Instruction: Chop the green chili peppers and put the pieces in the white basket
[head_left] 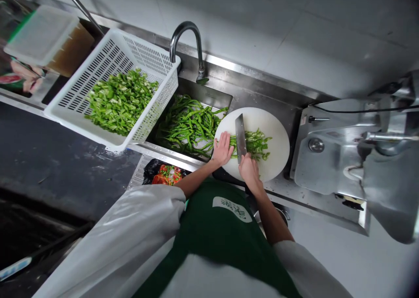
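My right hand (pixel 249 171) is closed around the handle of a cleaver (pixel 240 135), whose wide blade points away from me across a round white cutting board (pixel 277 134). Sliced green peppers (pixel 258 142) lie to the right of the blade. On the board's left edge my left hand (pixel 223 149) rests with its fingers stretched out flat, pressing on long green peppers beside the blade. What lies under that palm is hidden. Whole long green peppers (pixel 193 125) fill the sink just left of the board.
A white slotted basket (pixel 144 134) of cut green peppers stands left of the sink, under a curved faucet (pixel 186 25). Farther left is a lidded plastic tub (pixel 44 34). A metal machine (pixel 322 152) stands at right. Below the counter is a black bag (pixel 151 169) with red and green scraps.
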A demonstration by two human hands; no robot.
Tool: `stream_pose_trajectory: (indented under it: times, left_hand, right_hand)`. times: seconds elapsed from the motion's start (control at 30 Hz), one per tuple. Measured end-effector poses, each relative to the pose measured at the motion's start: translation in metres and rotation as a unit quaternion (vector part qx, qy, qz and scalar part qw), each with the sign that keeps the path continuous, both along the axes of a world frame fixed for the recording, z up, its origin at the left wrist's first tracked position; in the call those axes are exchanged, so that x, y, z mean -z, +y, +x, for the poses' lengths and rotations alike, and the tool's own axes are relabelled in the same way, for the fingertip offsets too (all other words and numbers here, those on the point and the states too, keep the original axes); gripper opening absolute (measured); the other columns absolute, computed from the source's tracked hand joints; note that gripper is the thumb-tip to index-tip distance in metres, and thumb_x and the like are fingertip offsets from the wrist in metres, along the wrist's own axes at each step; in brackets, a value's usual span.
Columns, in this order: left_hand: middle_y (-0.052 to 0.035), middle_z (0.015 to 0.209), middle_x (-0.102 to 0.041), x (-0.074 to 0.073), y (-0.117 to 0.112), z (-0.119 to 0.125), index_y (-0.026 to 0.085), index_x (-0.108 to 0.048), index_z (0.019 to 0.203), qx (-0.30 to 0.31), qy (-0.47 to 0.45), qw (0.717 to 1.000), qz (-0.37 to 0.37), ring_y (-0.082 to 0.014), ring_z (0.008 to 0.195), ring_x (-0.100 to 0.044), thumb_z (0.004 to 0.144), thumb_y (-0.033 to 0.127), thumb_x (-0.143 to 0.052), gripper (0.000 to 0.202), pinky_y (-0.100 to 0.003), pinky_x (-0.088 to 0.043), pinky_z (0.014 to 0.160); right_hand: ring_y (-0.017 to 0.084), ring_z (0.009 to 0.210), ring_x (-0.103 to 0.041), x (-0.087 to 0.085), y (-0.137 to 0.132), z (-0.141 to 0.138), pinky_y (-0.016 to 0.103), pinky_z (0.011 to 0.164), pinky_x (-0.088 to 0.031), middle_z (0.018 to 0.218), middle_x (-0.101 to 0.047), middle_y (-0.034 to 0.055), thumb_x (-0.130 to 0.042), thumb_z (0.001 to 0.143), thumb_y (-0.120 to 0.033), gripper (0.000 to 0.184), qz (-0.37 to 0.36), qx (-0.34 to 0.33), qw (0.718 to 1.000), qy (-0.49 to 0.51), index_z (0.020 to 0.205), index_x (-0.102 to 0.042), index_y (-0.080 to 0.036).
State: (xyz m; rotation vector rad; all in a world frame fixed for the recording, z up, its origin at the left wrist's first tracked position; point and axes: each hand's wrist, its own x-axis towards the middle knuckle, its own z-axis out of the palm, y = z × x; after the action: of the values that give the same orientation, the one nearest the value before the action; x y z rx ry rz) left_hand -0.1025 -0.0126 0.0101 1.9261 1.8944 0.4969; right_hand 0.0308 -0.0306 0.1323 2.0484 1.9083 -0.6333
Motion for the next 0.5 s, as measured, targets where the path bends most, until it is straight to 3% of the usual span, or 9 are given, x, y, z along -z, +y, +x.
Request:
stream_pose_trajectory:
  times: [0.2, 0.43, 0.5]
  left_hand:
    - [-0.0166, 0.175, -0.022, 0.003, 0.002, 0.005, 0.007, -0.023, 0.168, 0.039, 0.023, 0.999, -0.002, -0.0280, 0.165, -0.014, 0.109, 0.044, -0.025, 0.069, -0.057, -0.011, 0.133]
    - [-0.0128, 0.177, -0.015, 0.003, -0.004, -0.011, 0.012, -0.011, 0.171, -0.047, -0.024, 0.999, 0.000, -0.0223, 0.166, -0.009, 0.109, 0.037, -0.019, 0.067, -0.052, -0.015, 0.133]
    - [-0.0128, 0.177, -0.015, 0.005, -0.006, -0.012, 0.012, -0.012, 0.171, -0.040, -0.018, 0.999, -0.005, -0.0228, 0.166, -0.009, 0.109, 0.036, -0.020, 0.068, -0.053, -0.014, 0.134]
  right_hand:
    - [0.027, 0.110, -0.073, 0.020, 0.009, -0.017, 0.030, 0.085, -0.049, 0.120, -0.074, 0.0247, -0.031, 0.112, -0.023, 0.034, -0.024, 0.020, 0.999, 0.015, 0.131, -0.054, -0.006]
    - [0.028, 0.106, -0.075, 0.000, 0.003, -0.008, 0.031, 0.085, -0.050, 0.112, -0.076, 0.0219, -0.030, 0.112, -0.025, 0.033, -0.013, -0.001, 1.000, 0.002, 0.127, -0.055, -0.009]
    - [0.028, 0.105, -0.075, -0.002, -0.004, -0.011, 0.031, 0.085, -0.051, 0.111, -0.076, 0.0220, -0.029, 0.112, -0.026, 0.034, -0.011, -0.015, 1.000, -0.002, 0.126, -0.055, -0.010]
